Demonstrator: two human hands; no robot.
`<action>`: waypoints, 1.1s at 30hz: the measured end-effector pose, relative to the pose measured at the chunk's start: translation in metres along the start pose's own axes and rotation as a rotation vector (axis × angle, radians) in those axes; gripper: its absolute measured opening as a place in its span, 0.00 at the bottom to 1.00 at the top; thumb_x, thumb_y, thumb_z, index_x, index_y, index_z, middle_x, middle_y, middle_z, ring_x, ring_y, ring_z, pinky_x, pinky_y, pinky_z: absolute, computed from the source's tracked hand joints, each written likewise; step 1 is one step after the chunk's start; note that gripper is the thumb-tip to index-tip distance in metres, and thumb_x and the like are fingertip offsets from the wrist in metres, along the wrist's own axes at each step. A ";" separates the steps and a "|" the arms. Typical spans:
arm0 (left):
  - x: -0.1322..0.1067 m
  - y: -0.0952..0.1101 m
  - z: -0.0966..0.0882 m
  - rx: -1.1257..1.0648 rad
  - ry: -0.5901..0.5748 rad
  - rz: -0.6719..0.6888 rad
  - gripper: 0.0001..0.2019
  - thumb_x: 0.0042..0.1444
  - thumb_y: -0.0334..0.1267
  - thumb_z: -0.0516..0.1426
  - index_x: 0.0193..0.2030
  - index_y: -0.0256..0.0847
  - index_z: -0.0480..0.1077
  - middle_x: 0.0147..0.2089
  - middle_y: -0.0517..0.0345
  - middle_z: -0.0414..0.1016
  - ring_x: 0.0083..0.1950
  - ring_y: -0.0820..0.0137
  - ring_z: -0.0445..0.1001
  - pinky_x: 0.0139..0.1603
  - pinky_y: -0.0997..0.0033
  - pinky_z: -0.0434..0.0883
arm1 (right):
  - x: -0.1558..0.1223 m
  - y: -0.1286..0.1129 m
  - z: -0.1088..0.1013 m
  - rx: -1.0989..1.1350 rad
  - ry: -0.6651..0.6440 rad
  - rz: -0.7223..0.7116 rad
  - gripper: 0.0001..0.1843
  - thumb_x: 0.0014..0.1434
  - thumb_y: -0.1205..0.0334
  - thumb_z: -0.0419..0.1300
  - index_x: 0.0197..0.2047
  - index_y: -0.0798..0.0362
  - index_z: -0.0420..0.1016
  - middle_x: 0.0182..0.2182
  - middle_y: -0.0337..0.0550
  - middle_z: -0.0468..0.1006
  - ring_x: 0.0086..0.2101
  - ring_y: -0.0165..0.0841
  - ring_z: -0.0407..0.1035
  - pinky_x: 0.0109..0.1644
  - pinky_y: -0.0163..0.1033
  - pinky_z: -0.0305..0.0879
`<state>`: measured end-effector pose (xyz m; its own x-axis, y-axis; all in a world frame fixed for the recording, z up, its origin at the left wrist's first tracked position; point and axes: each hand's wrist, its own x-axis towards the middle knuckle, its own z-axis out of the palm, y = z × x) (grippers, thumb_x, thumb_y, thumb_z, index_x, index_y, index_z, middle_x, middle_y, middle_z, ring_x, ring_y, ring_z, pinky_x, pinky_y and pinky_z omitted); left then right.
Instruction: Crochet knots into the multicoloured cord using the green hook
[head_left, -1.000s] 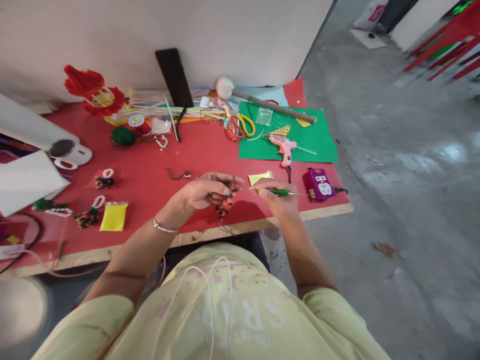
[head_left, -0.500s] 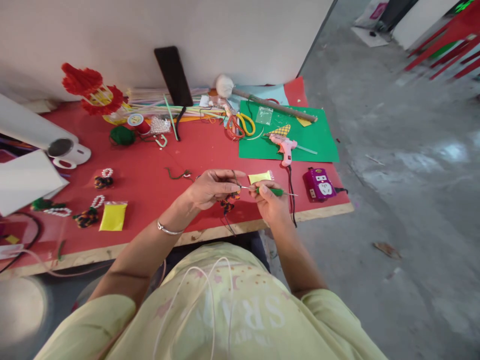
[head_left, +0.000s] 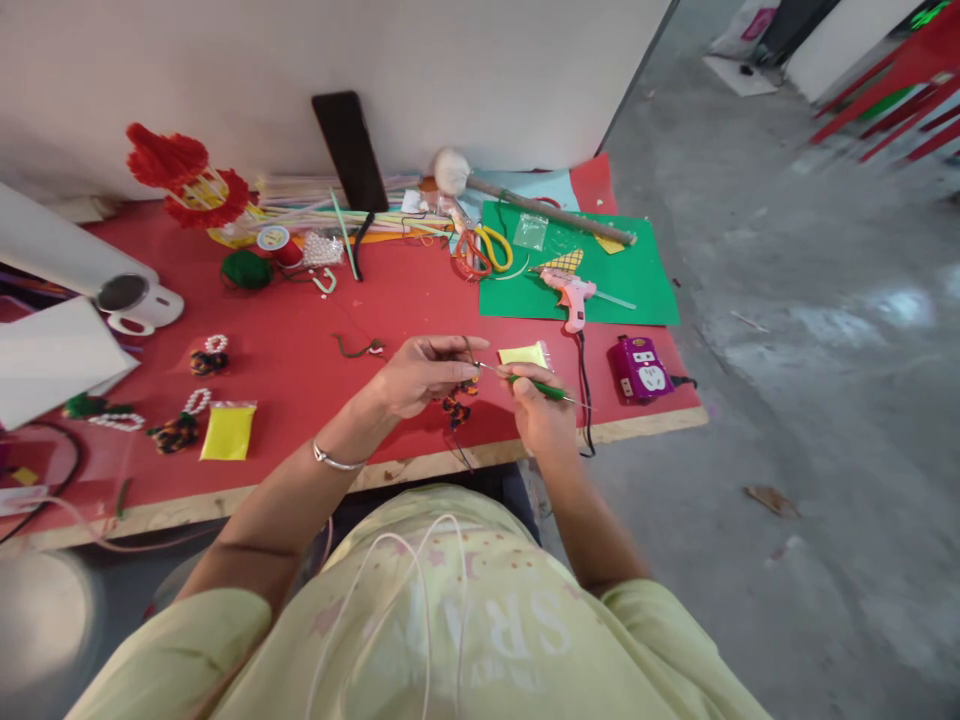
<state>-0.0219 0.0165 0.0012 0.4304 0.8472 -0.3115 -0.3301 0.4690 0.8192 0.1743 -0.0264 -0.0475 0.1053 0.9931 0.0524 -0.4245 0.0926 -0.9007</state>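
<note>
Piece, small, knobbly, of dark-and-orange yarn: pinched between left hand's thumb and fingers, nearer the wearer than the pink plastic glue gun and left of it. Hook, slim, metal, with green handle: gripped in right hand, wearer's side of the glue gun; tip at the piece. Step, apparently: working a stitch. Next move calls for: steady yarn tension, controlled draw of the hook.

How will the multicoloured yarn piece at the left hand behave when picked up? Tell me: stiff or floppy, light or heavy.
The multicoloured yarn piece is probably floppy, since it droops below the left hand. It should be light for its size, as it looks made of yarn. Its thin dark strand may trail or snag, as it dangles loose.
</note>
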 end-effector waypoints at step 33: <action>0.013 -0.009 0.003 0.157 0.019 0.180 0.23 0.41 0.31 0.77 0.48 0.37 0.86 0.35 0.52 0.85 0.34 0.71 0.79 0.36 0.73 0.75 | 0.018 0.004 0.012 0.154 0.118 0.216 0.17 0.43 0.47 0.81 0.33 0.44 0.86 0.27 0.33 0.85 0.27 0.27 0.76 0.32 0.34 0.74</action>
<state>-0.0111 0.0223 -0.0083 0.3599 0.9189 -0.1617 -0.2650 0.2668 0.9266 0.1638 -0.0069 -0.0445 0.0979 0.9764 -0.1927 -0.5789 -0.1016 -0.8090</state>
